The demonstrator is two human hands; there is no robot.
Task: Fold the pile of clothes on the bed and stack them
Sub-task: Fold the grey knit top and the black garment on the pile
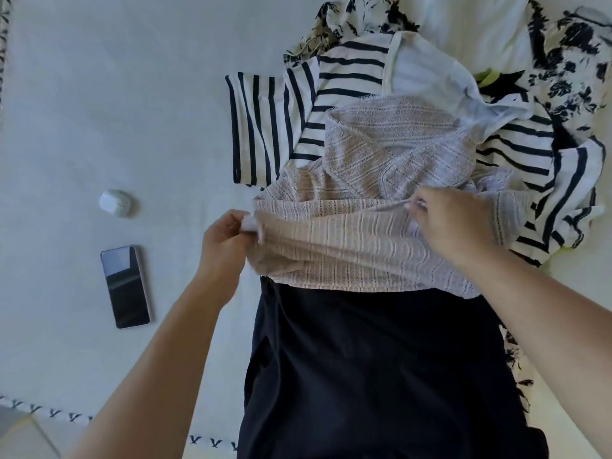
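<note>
Little was done: both the left hand (228, 238) and right hand (447, 223) pinched the lace top (357, 207) over the unfolded pile, no folded stack visible on the bed (116, 111).

Soft, even daylight, bright on the white bed (99, 111); shadows faint. Wide-angle bending curves the bed's edges; slight softness throughout, no glare.

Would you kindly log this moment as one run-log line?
left hand: grips lace top | right hand: pinches lace top | lace top: over striped shirt | stack: none
</note>
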